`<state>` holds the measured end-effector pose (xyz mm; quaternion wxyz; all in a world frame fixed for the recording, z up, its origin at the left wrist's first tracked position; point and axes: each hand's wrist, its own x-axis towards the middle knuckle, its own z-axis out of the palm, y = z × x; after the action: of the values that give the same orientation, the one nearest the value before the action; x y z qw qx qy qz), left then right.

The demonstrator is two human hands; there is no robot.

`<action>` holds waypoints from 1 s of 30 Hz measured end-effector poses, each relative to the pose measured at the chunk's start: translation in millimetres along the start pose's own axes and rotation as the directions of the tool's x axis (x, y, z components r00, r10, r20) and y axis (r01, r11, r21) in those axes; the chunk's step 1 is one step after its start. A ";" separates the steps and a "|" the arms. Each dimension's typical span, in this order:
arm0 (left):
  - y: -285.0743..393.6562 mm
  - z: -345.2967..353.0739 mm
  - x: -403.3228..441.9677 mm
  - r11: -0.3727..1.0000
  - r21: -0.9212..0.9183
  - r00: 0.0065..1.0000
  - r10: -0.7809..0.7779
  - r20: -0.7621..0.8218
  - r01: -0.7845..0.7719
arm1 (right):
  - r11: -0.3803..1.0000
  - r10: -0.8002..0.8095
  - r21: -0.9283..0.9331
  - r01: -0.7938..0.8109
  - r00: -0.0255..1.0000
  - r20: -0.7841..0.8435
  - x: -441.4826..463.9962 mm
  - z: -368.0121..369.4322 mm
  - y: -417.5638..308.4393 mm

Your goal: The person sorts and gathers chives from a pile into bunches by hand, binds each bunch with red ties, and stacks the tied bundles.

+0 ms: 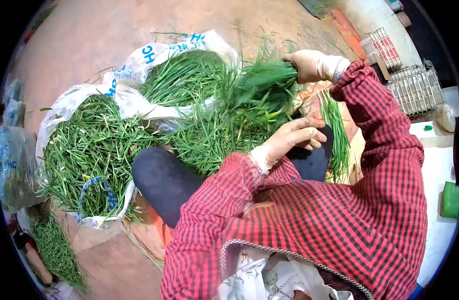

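Note:
My right hand, in a pale glove, grips the end of a bunch of long thin green leaves that look like chives. The bunch is blurred by motion and hangs leftward over a loose green heap. My left hand, also gloved, hovers above my dark-trousered knee with its fingers loosely bent and apart. A bit of red shows at its fingertips, too small to name. Just to its right lies a straight bundle of chives with a thin red band near it.
Two white plastic bags full of greens stand left: one nearer, one farther. Wire racks and a green block are at right. More greens and wrapped packs lie far left.

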<state>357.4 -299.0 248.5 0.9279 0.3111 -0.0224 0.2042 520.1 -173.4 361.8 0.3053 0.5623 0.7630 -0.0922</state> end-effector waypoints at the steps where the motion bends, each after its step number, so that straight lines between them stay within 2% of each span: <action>1: -2.8 -1.8 0.2 1.000 -0.010 0.999 0.027 -0.027 -0.027 | 0.988 0.080 0.147 -0.055 0.983 -0.168 0.6 -0.7 4.7; 2: -1.2 -1.1 -1.4 1.000 -0.004 0.999 0.029 -0.024 -0.029 | 0.988 0.081 0.145 -0.056 0.981 -0.175 -0.3 -1.7 5.1; 4: 2.2 -0.8 -1.5 0.997 -0.058 0.998 0.054 -0.031 -0.055 | 0.918 0.344 0.325 -0.227 0.865 -0.366 2.1 -2.4 9.4; 5: 1.9 -0.6 -1.3 0.997 -0.061 0.998 0.055 -0.033 -0.057 | 0.970 0.220 0.136 -0.202 0.966 -0.137 -0.2 -3.1 1.8; 6: 1.5 -1.4 -0.4 0.995 -0.061 0.997 0.073 -0.013 -0.073 | 0.991 0.129 -0.041 -0.125 0.984 0.123 -6.1 -4.1 -5.8; 7: 1.3 -2.2 0.1 0.990 -0.113 0.996 0.088 -0.003 -0.088 | 0.994 0.089 -0.060 -0.088 0.996 0.018 -13.1 -5.0 -2.9; 8: 0.2 -3.0 1.4 0.980 -0.168 0.994 0.106 0.005 -0.104 | 0.994 0.098 -0.059 -0.097 0.995 0.010 -14.5 -4.6 4.5; 9: -5.5 -7.9 4.3 0.969 -0.222 0.994 0.104 -0.035 -0.109 | 0.987 0.147 0.096 -0.132 0.973 -0.179 -12.0 -3.9 11.5; 10: -7.7 -11.8 7.4 0.935 -0.331 0.990 0.138 0.003 -0.129 | 0.960 0.211 0.249 -0.126 0.912 -0.351 -9.0 -3.7 16.2; 12: 1.5 -4.1 5.0 0.893 -0.419 0.986 0.157 -0.047 -0.162 | 0.963 0.191 0.249 -0.104 0.915 -0.354 -22.9 -17.5 -0.6; 13: 0.5 -6.5 7.4 0.857 -0.488 0.986 0.152 -0.068 -0.166 | 0.979 0.178 0.143 -0.143 0.944 -0.277 -38.1 -24.4 -17.2; 14: 1.0 -5.5 9.1 0.864 -0.479 0.988 0.145 -0.061 -0.156 | 0.984 0.178 0.033 -0.175 0.965 -0.193 -51.8 -27.9 -29.0; 15: 1.6 -4.7 10.8 0.839 -0.523 0.988 0.110 -0.104 -0.148 | 0.994 0.112 0.016 -0.111 0.978 -0.176 -55.8 -20.4 -35.8; 16: 1.5 -4.0 10.9 0.811 -0.567 0.986 0.072 -0.150 -0.146 | 0.993 0.085 0.093 -0.074 0.988 -0.127 -65.4 -11.2 -45.3; 18: 1.3 -5.0 7.4 0.806 -0.570 0.985 0.088 -0.150 -0.159 | 0.993 -0.026 0.111 0.050 0.977 -0.211 -90.0 14.5 -73.0; 20: -7.9 -18.7 7.1 0.692 -0.621 0.893 0.075 -0.445 -0.367 | 0.987 0.023 0.162 0.024 0.960 -0.279 -105.5 58.8 -102.2; 21: -12.7 -26.2 1.9 0.675 -0.639 0.883 0.041 -0.467 -0.369 | 0.988 0.029 0.153 0.011 0.966 -0.256 -112.0 70.9 -117.5; 22: -23.3 -37.8 -0.1 0.636 -0.692 0.917 0.066 -0.392 -0.341 | 0.985 -0.019 0.156 0.074 0.944 -0.328 -111.7 96.0 -122.9; 24: -35.4 -44.9 -7.1 0.679 -0.628 0.893 0.090 -0.441 -0.379 | 0.971 -0.035 0.202 0.127 0.913 -0.406 -115.2 128.8 -137.8; 25: -37.1 -41.3 -15.1 0.745 -0.563 0.888 0.087 -0.452 -0.359 | 0.968 -0.014 0.225 0.107 0.925 -0.381 -117.9 138.1 -145.8; 26: -37.4 -35.8 -19.0 0.822 -0.441 0.801 0.031 -0.598 -0.361 | 0.965 0.008 0.249 0.086 0.935 -0.353 -120.2 143.7 -151.1; 28: -50.4 -53.5 -17.8 0.815 -0.488 0.802 -0.050 -0.595 -0.312 | 0.941 0.021 0.322 0.100 0.936 -0.351 -123.0 154.5 -150.6; 29: -48.0 -55.9 -19.7 0.824 -0.479 0.801 -0.053 -0.597 -0.303 | 0.869 -0.007 0.445 0.215 0.906 -0.423 -129.8 153.0 -146.3; 30: -43.5 -58.3 -25.1 0.833 -0.502 0.819 -0.113 -0.563 -0.230 | 0.769 -0.022 0.546 0.332 0.868 -0.497 -135.6 154.4 -140.6</action>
<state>346.5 -305.3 172.6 0.9332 -0.0451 0.1890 0.3024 472.1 -406.1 287.6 -0.0959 0.5587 0.7917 -0.2280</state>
